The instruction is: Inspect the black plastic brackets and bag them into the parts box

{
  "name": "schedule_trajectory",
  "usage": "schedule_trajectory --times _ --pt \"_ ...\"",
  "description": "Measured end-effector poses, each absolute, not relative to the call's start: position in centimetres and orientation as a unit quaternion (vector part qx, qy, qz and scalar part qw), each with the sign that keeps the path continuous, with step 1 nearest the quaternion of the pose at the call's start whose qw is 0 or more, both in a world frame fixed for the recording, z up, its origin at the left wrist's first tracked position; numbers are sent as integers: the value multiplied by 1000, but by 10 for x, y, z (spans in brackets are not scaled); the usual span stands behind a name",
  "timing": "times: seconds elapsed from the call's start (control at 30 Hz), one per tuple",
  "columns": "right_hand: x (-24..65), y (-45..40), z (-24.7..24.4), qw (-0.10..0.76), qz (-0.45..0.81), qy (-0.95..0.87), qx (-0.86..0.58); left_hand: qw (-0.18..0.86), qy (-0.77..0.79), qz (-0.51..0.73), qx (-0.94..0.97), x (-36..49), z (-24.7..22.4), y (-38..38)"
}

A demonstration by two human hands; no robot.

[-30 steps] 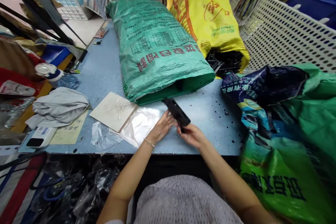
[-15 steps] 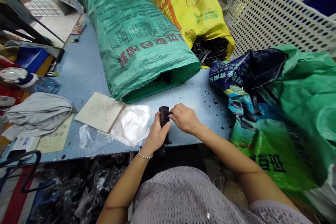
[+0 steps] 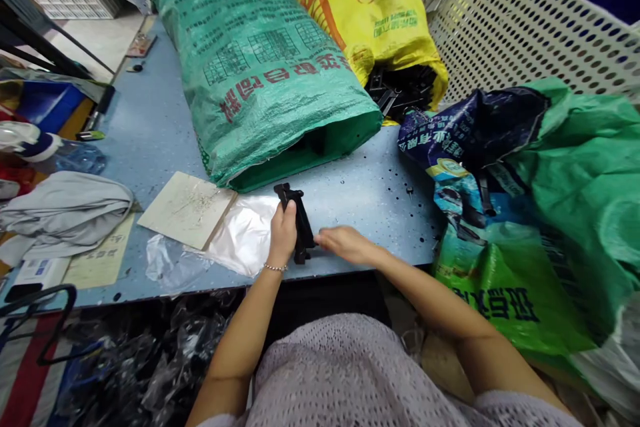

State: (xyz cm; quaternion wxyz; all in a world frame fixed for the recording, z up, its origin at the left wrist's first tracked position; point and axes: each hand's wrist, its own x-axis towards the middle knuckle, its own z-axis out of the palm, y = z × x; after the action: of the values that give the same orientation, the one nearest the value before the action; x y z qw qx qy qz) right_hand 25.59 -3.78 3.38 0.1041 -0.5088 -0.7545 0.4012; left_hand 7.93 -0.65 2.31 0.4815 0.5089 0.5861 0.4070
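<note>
A long black plastic part (image 3: 300, 223) with small lugs at its ends is held in my left hand (image 3: 283, 233), over the near edge of the table. The fingers of that hand wrap its left side, with the thumb along the top. My right hand (image 3: 345, 243) is closed in a pinch at the part's lower right edge. Whatever sits between those fingertips is too small to make out. Just left of my left hand lie a white plastic bag (image 3: 245, 237) and a square pale board (image 3: 187, 210) with small bits on it.
A green woven sack (image 3: 280, 100) lies open toward me. Behind it, a yellow sack (image 3: 370, 7) holds black parts (image 3: 403, 90). Blue and green bags (image 3: 500, 240) crowd the right side, before a white perforated basket (image 3: 525, 27). A grey cloth (image 3: 67, 213) lies at left.
The black part has turned and shifted left in my left hand, showing its open framed side. My right hand has moved from its upper end down to its lower right edge.
</note>
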Motion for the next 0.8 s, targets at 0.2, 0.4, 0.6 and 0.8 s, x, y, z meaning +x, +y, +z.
schedule_trajectory --times 0.2,0.4,0.6,0.8 --pt "264 134 52 138 210 -606 -755 384 630 220 639 121 5 -25" --pt "255 137 46 110 256 -621 -733 460 594 296 589 111 7 -9" --pt "261 -15 35 236 399 -689 -557 762 390 457 242 93 24 26" --pt "260 9 50 319 200 -738 -560 753 389 444 290 102 40 -8"
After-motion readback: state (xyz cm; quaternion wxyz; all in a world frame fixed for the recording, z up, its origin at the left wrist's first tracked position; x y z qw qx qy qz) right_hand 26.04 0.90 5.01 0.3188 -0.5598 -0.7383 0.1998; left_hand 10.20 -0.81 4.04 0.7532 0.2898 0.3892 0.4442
